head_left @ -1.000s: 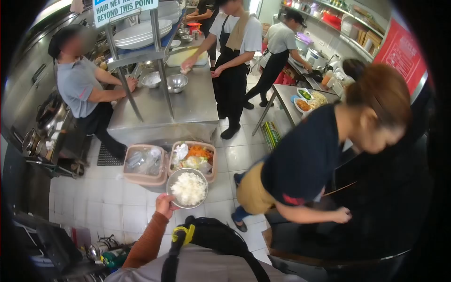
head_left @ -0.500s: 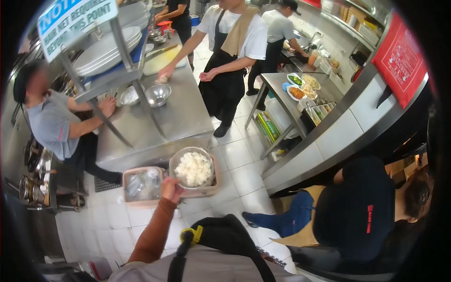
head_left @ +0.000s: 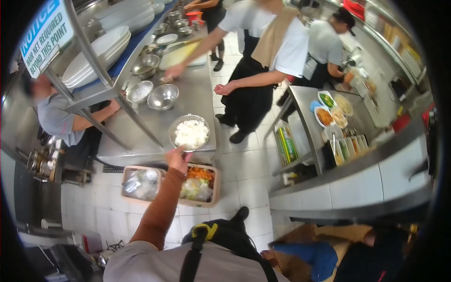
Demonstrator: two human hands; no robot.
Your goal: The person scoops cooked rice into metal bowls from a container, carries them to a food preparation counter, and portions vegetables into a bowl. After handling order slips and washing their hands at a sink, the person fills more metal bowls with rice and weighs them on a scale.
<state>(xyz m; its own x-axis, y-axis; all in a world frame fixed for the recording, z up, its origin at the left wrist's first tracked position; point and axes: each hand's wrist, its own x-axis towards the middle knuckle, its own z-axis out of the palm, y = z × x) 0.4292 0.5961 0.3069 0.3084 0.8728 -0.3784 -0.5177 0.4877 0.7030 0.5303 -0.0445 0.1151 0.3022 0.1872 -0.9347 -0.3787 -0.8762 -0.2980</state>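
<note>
My left hand (head_left: 177, 161) grips the near rim of a clear round bowl (head_left: 174, 141). White, clumpy food that looks like cooked rice (head_left: 192, 133) fills it. The bowl appears over the near corner of the steel counter (head_left: 195, 98); whether it rests there or hangs above, I cannot tell. At the bottom, close to my right side, what looks like my right hand (head_left: 269, 256) shows beside a brown sleeve, its fingers unclear. Below my left forearm sits a tub of cut vegetables (head_left: 200, 181), orange and pale green. A second tub (head_left: 142, 183) beside it holds clear plastic bags.
Metal bowls (head_left: 163, 97) and a cutting board (head_left: 183, 55) lie on the counter. A co-worker in a black apron (head_left: 249, 89) stands behind it; another person (head_left: 61, 115) works at the left. A side table (head_left: 305, 117) carries food dishes. At lower right is a person in jeans (head_left: 310, 256).
My left hand has carried the bowl forward, from above the tub to the counter's corner, uncovering the vegetables. My view has turned right. The aproned co-worker's hand still reaches over the counter.
</note>
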